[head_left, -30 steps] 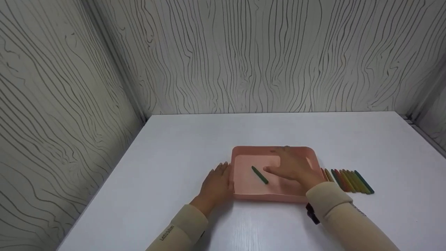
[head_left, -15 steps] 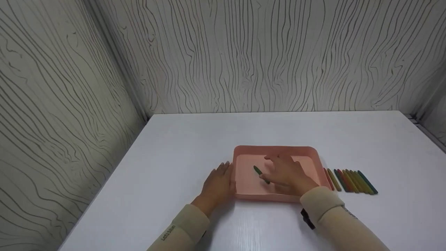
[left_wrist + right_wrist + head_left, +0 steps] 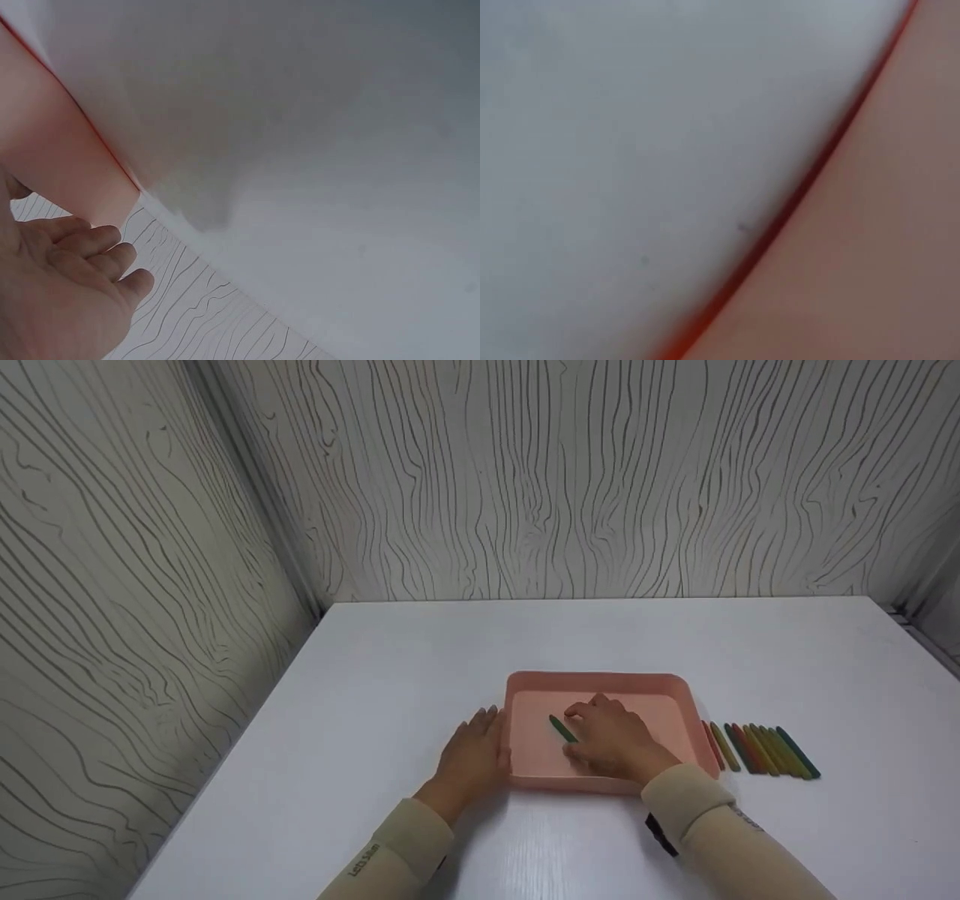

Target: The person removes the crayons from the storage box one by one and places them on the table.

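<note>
A pink tray sits on the white table, a green crayon lying slantwise inside it. My right hand is low in the tray, its bent thumb and index finger on either side of the crayon, with a gap still showing between them. The hand covers the crayon's near end. Beside the tray's left wall, my left hand rests with relaxed fingers against the outside. In the left wrist view the left hand shows its loosely bent fingers next to the tray wall. The right wrist view catches only tray wall and tabletop.
Several crayons in green, red and yellow tones lie side by side on the table, right of the tray. Wood-grain patterned panels rise behind the table and along its left side.
My right hand has moved left and down over the crayon, its spread fingers drawing in around it. My left hand stays at the tray's side. The whole view has shifted slightly.
</note>
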The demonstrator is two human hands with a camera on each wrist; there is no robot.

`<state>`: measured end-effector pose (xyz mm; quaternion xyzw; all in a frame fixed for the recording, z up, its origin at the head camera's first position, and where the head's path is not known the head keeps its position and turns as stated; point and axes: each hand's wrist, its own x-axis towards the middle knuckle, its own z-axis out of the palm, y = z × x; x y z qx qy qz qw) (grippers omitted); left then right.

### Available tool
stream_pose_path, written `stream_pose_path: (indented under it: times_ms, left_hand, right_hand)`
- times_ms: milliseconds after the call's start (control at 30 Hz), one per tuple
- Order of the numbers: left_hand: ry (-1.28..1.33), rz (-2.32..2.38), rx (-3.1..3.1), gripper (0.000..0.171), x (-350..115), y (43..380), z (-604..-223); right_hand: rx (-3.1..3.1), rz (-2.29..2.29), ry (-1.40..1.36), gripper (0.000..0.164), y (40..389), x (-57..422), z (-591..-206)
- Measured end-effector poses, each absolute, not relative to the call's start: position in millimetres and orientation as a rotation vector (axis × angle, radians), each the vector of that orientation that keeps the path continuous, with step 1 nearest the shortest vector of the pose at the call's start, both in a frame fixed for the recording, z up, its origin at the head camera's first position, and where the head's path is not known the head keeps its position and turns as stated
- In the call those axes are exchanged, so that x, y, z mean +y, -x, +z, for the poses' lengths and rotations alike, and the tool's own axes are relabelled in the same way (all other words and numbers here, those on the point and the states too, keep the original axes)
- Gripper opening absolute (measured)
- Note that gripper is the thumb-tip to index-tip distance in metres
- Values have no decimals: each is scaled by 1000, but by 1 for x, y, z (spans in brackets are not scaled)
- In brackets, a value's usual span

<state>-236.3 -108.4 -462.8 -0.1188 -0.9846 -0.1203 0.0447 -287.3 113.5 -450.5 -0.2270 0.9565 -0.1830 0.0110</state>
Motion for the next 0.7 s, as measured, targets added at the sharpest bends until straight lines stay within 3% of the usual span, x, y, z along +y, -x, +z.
stream_pose_path:
  times_ms: [367,700]
  left_hand:
    - [392,-414,-3018,53,-108,237,-460]
    - [370,-406,-3026,53,-109,236,-462]
  right_hand:
    - [2888,-821,671,32,289,110,-454]
    - [2692,-1131,491,35,287,103,-456]
